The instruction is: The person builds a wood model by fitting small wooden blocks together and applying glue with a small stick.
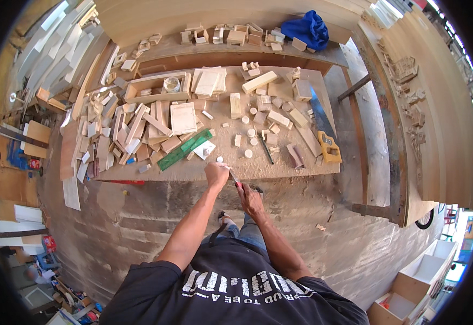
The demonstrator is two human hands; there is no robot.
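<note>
Right hand [251, 200] closed around a red-handled knife [239, 184], blade close to the left hand [216, 174], which is curled shut, contents indiscernible. Both are at the table's [317, 167] near edge. A blade slip could cut the left hand.

Tool handle [239, 184] red; saw handle [331, 157] yellow; flat strip [186, 149] green.

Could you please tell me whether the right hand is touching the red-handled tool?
Touching: the head view shows the right hand closed around the handle of the red-handled tool, with no gap between them.
</note>
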